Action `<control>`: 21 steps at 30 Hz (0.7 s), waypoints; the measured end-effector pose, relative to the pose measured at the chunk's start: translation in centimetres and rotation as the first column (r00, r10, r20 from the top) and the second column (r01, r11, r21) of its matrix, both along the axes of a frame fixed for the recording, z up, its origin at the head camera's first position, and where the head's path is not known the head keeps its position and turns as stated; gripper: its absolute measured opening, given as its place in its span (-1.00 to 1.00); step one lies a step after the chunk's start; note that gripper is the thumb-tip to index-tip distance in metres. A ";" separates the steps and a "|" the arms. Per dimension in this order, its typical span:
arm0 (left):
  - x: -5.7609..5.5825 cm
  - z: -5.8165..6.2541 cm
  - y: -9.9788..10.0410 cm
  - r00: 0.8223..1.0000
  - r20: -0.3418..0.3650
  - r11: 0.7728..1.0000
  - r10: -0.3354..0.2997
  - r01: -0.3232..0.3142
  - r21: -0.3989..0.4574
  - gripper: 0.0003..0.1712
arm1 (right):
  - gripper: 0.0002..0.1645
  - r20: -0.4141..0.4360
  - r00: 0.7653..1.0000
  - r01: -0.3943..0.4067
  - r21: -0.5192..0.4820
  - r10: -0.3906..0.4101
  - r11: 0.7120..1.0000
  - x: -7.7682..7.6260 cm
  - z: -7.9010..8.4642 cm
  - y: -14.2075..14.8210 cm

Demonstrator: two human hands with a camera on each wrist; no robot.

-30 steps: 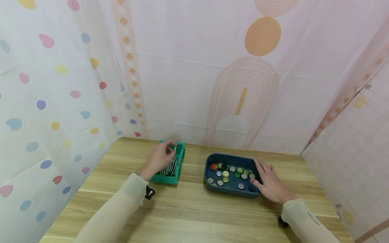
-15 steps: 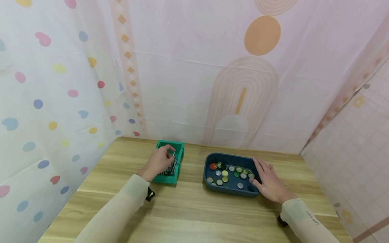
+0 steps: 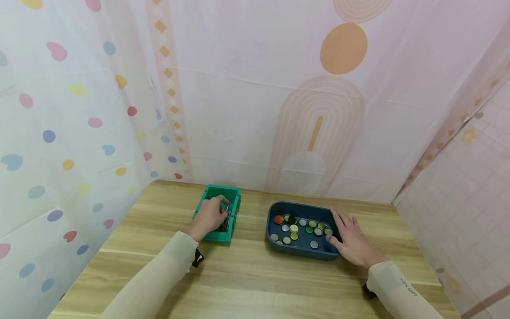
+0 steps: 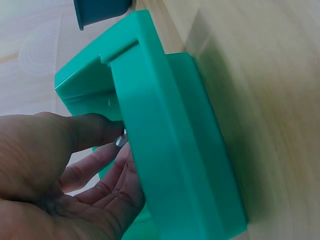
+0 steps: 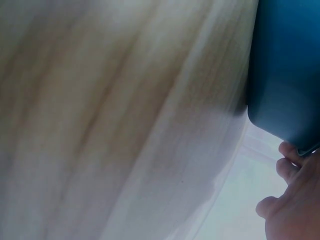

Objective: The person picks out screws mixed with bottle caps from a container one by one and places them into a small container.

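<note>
A small green bin (image 3: pixel 222 189) stands left of centre on the table. My left hand (image 3: pixel 208 216) reaches over its left rim and down inside. Thumb and index finger pinch a slim silver metal rod (image 4: pixel 121 140), screw- or nail-like; its full shape is hidden by the bin wall. More such metal pieces (image 3: pixel 228 220) lie in the bin, mostly covered by the hand. My right hand (image 3: pixel 352 239) holds the right end of a dark blue tray (image 3: pixel 304 252), thumb over the rim inside, other fingers at the outside. Several bottle caps (image 3: pixel 293 228) lie in that tray.
The wooden table (image 3: pixel 243 283) runs between and in front of both containers. A patterned curtain (image 3: pixel 239 124) hangs right behind the table's back edge, and curtains also close off both sides.
My left hand has sunk lower into the green bin, with the metal rod between its fingertips. The right hand and blue tray stay in place; the view shifts slightly.
</note>
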State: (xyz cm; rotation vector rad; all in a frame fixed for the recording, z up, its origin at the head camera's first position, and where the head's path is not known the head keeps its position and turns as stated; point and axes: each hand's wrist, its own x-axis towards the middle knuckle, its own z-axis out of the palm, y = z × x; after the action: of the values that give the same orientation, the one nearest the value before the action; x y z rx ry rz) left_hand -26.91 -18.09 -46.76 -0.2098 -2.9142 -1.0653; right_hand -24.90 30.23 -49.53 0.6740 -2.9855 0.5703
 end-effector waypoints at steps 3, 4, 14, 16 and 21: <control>0.0 0.1 -0.1 1.000 -0.010 1.000 0.000 0.000 0.004 -0.61 | 0.07 -0.003 1.000 0.002 0.005 -0.002 1.000 -0.1 0.0 0.0; 0.0 0.1 0.0 1.000 -0.012 1.000 0.004 -0.003 0.004 -0.61 | 0.07 -0.002 1.000 0.003 0.007 -0.003 1.000 -0.1 0.0 0.0; 1.1 0.8 0.2 0.996 -0.086 1.000 0.016 -0.015 0.017 -0.68 | 0.05 -0.009 1.000 0.000 -0.001 0.000 1.000 0.2 0.0 -0.3; 1.3 0.8 0.2 0.994 -0.110 1.000 0.014 -0.012 0.016 -0.69 | 0.04 -0.015 1.000 -0.004 -0.006 0.004 1.000 0.1 -0.1 -0.4; 1.9 0.7 0.0 0.980 -0.201 1.000 0.016 -0.015 0.004 -0.73 | 0.03 -0.042 0.999 -0.009 -0.012 0.009 1.000 -0.1 -0.2 -0.5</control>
State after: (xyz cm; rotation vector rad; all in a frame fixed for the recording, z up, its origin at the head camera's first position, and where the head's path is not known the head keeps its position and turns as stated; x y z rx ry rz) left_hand -25.03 -18.06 -46.06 -0.2767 -2.7307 -0.9825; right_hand -24.99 29.72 -49.75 0.6899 -2.9388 0.5674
